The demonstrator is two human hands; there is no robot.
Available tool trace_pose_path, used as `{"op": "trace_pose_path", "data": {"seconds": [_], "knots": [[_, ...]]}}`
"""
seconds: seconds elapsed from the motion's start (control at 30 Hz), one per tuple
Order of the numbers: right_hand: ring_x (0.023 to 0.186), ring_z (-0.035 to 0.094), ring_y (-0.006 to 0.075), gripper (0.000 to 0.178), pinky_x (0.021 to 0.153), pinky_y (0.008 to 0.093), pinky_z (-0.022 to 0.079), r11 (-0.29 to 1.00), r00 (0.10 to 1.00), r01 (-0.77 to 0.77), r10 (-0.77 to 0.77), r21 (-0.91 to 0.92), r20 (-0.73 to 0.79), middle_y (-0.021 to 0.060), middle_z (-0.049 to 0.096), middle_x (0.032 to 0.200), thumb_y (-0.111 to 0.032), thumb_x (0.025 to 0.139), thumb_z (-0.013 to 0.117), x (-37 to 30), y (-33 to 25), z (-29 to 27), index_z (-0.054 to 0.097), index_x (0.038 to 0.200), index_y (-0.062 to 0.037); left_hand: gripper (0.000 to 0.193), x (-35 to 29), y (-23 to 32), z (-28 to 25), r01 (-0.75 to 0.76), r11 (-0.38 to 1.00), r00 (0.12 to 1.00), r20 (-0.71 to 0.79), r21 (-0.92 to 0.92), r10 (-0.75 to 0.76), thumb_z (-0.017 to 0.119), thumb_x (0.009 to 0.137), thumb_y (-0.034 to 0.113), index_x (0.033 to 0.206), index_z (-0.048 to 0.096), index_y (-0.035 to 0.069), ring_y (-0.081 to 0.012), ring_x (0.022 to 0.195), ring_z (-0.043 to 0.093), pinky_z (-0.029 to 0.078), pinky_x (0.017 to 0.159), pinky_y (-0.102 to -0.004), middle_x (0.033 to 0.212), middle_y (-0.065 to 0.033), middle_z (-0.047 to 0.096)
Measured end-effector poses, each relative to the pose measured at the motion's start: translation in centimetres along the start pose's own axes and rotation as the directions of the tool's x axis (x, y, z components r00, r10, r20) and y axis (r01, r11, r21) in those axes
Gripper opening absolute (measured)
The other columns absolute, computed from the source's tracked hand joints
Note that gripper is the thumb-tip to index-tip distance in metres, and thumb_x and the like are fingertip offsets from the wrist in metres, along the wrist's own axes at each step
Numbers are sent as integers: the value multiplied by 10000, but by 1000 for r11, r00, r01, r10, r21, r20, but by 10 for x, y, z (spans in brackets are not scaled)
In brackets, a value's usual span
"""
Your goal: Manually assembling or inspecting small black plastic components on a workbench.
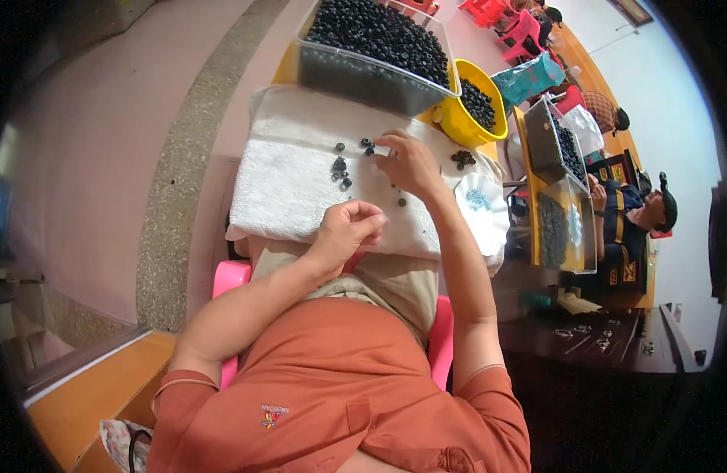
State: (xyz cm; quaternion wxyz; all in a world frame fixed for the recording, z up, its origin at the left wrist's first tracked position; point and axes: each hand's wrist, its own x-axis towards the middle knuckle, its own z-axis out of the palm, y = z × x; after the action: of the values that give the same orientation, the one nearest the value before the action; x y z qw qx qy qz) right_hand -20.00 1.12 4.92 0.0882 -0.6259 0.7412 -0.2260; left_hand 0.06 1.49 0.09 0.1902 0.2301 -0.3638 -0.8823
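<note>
I seem to be picking among small black pieces (340, 165) on the white towel (285, 189). My right grip (408, 164) is spread, fingertips just beside a few of them; taking one would call for a light pinch. My left grip (349, 232) has its fingertips together; whether around anything, I cannot tell. My orange shirt (332, 347) bears a small lettered emblem (274, 416).

Small parts (340, 165) black; towel (288, 181) white; bucket (458, 126) yellow; shirt (324, 355) rust-orange; chair (233, 274) pink; floor strip (182, 158) speckled grey.
</note>
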Motion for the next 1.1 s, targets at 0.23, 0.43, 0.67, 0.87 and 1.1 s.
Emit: {"op": "trace_pose_path", "data": {"seconds": [0.23, 0.43, 0.67, 0.87, 1.1], "knots": [[901, 653, 338, 231, 805, 420, 511, 989, 993, 72, -84, -126, -86, 141, 662, 988, -218, 822, 692, 4, 3, 20, 723, 987, -60, 102, -2, 6, 2, 1, 1000, 1000, 22, -26, 0, 683, 893, 99, 961, 642, 35, -85, 703, 612, 537, 655, -231, 836, -30, 661], [898, 647, 363, 210, 800, 427, 511, 994, 1000, 24, -24, -110, 3, 154, 664, 958, -210, 836, 667, -9, 11, 19, 716, 969, -54, 113, -2, 9, 2, -6, 1000, 1000, 4, -15, 6, 677, 900, 107, 971, 635, 28, -78, 730, 614, 548, 684, -236, 860, -35, 666], [829, 649, 367, 162, 729, 394, 507, 989, 985, 145, -143, 20, -93, 170, 657, 904, -87, 837, 635, -26, 15, 12, 687, 960, 4, 110, -1, 6, 0, -10, 1000, 1000, 2, -2, 10, 668, 907, 98, 980, 628, 26, -78, 758, 617, 553, 699, -238, 893, -41, 672], [826, 645, 378, 156, 724, 406, 505, 983, 980, 183, -184, -19, -77, 179, 656, 879, -99, 848, 639, -24, 15, 10, 678, 960, 3, 107, -1, 5, 0, 8, 1000, 1000, 3, 6, -8, 661, 910, 94, 982, 621, 26, -79, 758, 613, 554, 704, -242, 901, -43, 668], [863, 630, 384, 167, 752, 441, 494, 992, 990, 130, -129, 7, -61, 172, 643, 903, -163, 860, 642, -19, 19, 11, 673, 965, -38, 113, 1, 5, -1, -9, 1000, 1000, 9, 4, 9, 662, 911, 99, 986, 617, 26, -81, 757, 613, 555, 710, -245, 908, -48, 671]]}}
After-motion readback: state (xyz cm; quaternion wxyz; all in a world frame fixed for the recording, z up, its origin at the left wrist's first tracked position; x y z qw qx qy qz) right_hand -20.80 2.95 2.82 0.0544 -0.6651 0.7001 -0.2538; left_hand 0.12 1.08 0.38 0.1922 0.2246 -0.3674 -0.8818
